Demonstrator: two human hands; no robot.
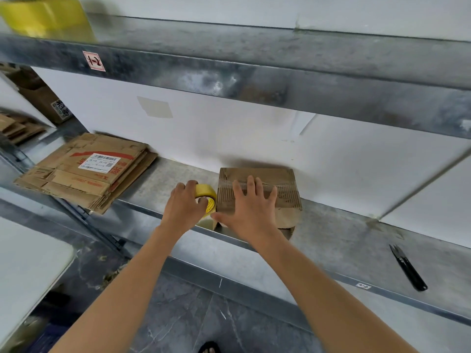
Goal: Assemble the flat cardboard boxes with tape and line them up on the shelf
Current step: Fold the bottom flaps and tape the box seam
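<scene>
A small brown cardboard box (283, 182) stands on the metal shelf (356, 250), near its front edge. My right hand (251, 208) lies flat on the box's top and front, fingers spread and straight. Just left of the box, my left hand (184, 206) grips a yellow tape roll (207, 193), with a strip of tape running from the roll to the box's lower left corner. A stack of flattened cardboard boxes (86, 169) lies on the shelf at the left.
Black snips (407, 267) lie on the shelf at the right. A higher shelf (254, 72) overhangs, with a yellow item (46, 16) on it at top left. More cardboard (23, 123) sits at the far left. A white table edge (25, 263) is at the lower left.
</scene>
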